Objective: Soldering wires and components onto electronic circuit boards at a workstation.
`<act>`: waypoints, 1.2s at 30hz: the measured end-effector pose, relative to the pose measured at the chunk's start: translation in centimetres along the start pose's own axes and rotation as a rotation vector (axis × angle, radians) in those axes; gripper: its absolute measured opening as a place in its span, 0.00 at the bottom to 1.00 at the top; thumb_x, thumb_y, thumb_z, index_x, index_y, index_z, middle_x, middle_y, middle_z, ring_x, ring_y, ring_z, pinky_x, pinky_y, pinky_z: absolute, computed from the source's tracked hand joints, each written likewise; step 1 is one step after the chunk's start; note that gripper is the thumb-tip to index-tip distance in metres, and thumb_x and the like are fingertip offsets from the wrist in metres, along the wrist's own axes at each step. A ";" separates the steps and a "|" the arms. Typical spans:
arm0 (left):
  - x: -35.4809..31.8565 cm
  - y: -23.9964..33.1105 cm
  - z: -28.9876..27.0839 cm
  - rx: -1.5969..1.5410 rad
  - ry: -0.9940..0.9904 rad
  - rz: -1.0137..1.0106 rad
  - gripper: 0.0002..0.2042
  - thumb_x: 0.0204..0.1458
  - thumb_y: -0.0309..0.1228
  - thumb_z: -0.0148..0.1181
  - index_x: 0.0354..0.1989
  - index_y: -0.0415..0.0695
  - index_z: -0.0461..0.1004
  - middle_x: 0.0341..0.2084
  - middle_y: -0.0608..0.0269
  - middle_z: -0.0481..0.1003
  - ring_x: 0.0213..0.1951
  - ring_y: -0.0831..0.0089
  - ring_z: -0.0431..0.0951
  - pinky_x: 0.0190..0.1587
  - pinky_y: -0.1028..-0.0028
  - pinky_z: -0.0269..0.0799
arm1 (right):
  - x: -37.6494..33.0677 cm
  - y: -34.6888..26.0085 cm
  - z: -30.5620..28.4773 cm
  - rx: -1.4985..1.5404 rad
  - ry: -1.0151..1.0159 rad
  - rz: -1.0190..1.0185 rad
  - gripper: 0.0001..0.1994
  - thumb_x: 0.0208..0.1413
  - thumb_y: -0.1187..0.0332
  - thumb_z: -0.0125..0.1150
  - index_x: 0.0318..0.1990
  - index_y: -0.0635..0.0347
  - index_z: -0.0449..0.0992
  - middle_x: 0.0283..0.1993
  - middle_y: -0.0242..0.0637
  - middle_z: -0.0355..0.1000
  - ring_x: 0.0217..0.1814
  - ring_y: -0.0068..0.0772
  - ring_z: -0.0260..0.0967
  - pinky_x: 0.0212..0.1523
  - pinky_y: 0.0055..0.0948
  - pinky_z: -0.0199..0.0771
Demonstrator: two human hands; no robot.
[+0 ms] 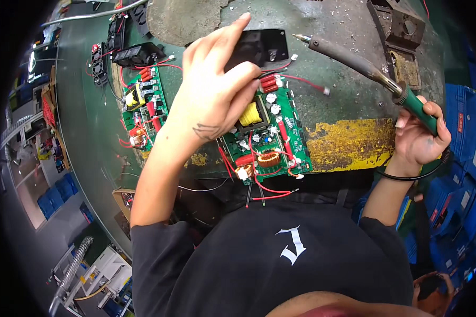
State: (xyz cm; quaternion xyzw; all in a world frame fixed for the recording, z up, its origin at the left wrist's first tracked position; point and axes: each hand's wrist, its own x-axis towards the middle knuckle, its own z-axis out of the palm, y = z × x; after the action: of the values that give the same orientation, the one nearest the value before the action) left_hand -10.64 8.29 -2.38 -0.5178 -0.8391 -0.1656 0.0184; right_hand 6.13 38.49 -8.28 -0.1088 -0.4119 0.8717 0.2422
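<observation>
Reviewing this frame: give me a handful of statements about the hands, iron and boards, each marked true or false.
1. The right hand grips a green-handled soldering iron. True.
2. The iron's tip is on a circuit board. False: the tip is beside the black panel, apart from both green circuit boards.
3. The left hand is closer to the black panel than the right hand is. True.
4. The bench's painted strip is blue. False: the strip is worn yellow.
</observation>
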 end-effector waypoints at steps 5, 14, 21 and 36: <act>-0.7 -0.1 -0.5 0.100 0.027 -0.061 0.05 0.45 0.26 0.58 0.31 0.42 0.72 0.55 0.54 0.66 0.53 0.56 0.65 0.54 0.64 0.54 | 0.0 -0.7 -0.2 0.031 -0.061 -0.014 0.20 0.52 0.56 0.43 0.37 0.64 0.74 0.44 0.55 0.71 0.24 0.44 0.69 0.16 0.26 0.64; -1.8 0.2 -0.2 0.262 0.128 -0.158 0.06 0.44 0.26 0.60 0.30 0.41 0.73 0.48 0.58 0.69 0.50 0.57 0.65 0.52 0.65 0.54 | -0.1 -0.4 -1.1 0.007 -0.037 -0.010 0.20 0.52 0.55 0.44 0.38 0.62 0.75 0.46 0.55 0.72 0.25 0.43 0.70 0.15 0.24 0.62; -1.9 0.5 1.9 0.242 0.257 -0.232 0.06 0.37 0.26 0.62 0.23 0.40 0.71 0.48 0.58 0.69 0.50 0.57 0.65 0.52 0.61 0.55 | 0.1 -0.6 -1.3 0.033 -0.089 -0.003 0.22 0.52 0.54 0.41 0.40 0.62 0.75 0.45 0.59 0.69 0.24 0.46 0.68 0.16 0.26 0.64; 0.2 3.6 1.2 0.403 0.192 -0.225 0.07 0.36 0.23 0.61 0.21 0.37 0.68 0.47 0.48 0.70 0.47 0.50 0.70 0.50 0.61 0.65 | 0.2 -0.8 -0.4 0.019 -0.160 0.087 0.19 0.51 0.55 0.46 0.39 0.59 0.75 0.51 0.56 0.70 0.30 0.44 0.71 0.21 0.25 0.65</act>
State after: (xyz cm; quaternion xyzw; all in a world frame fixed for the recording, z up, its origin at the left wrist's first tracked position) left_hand -7.39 10.28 -2.58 -0.3890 -0.9019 -0.0445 0.1824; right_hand 6.37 39.28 -7.89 -0.0541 -0.4168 0.8911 0.1715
